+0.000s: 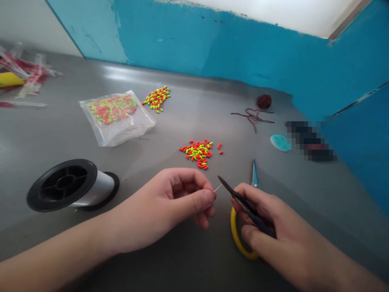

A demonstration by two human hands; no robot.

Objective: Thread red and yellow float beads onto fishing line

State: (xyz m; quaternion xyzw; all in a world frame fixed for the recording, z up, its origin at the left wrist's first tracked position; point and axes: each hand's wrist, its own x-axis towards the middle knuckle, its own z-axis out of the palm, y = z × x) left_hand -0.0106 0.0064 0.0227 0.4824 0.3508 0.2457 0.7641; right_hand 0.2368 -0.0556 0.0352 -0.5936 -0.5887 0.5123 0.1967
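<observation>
Clear line (219,186) pinched by left hand (179,202) fingers; right hand (273,235) fingers clamp dark tool (240,199).

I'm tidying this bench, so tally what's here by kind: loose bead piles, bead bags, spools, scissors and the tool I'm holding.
Loose bead piles: 2
Bead bag: 1
Line spool: 1
Scissors: 1
Dark tool: 1
Total: 6

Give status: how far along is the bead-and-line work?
Done: near bead pile and far bead pile lie out by the bag. In hand: left hand pinches a thin line, right hand holds a dark tool near its end. Left: no bead shows on the line.
</observation>
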